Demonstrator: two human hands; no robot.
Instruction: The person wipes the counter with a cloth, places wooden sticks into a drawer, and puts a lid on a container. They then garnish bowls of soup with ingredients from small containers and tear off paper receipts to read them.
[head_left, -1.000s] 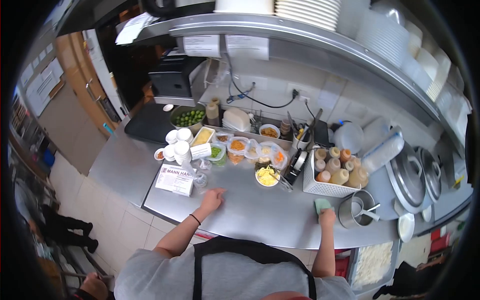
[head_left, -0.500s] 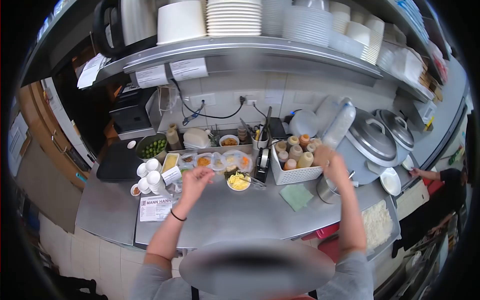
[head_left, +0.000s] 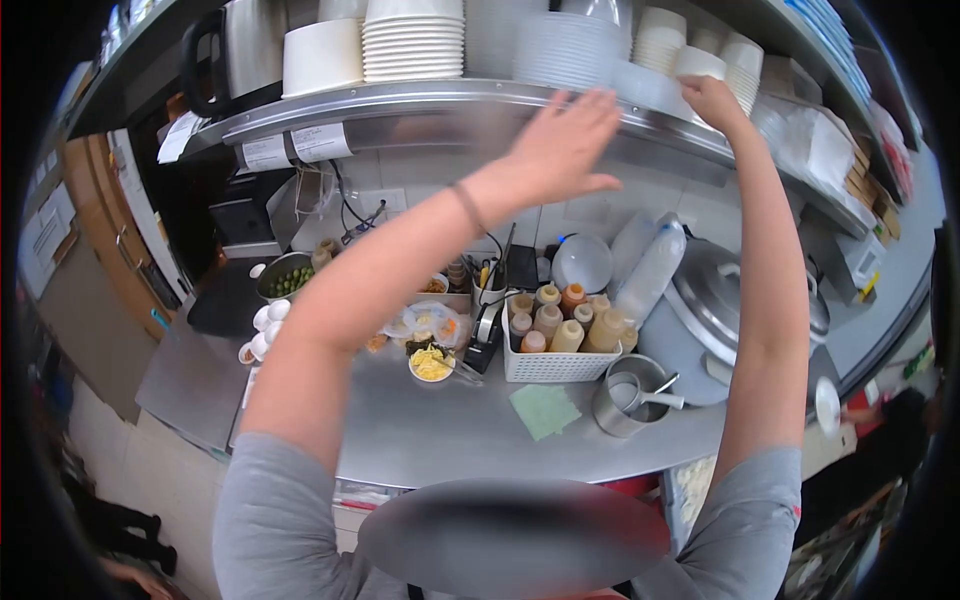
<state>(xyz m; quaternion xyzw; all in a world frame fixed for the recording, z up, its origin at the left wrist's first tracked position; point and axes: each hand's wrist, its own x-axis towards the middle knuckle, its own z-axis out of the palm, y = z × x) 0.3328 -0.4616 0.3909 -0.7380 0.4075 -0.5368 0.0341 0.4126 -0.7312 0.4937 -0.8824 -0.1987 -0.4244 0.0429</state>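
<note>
My left hand (head_left: pixel 570 145) is raised in front of the metal shelf's edge, its fingers stretched out and nothing in it. At the shelf's right part, my right hand (head_left: pixel 715 103) touches or nearly touches a stack of small white cups (head_left: pixel 700 64); its fingers are curled, and what they grip is too small to tell. Clear plastic lids (head_left: pixel 565 48) stand stacked behind my left hand. Left of them are white bowls (head_left: pixel 414 40).
Below are a white basket (head_left: pixel 562 368) of sauce bottles, a green cloth (head_left: pixel 545 410), a metal pot (head_left: pixel 615 415) with a ladle, a bowl of yellow shreds (head_left: pixel 431 364) and a large lidded cooker (head_left: pixel 690 350). A co-worker (head_left: pixel 880 435) stands at the right.
Both hands have risen from above the counter to the shelf. My left hand has also moved right and its fingers have spread. The view has shifted.
</note>
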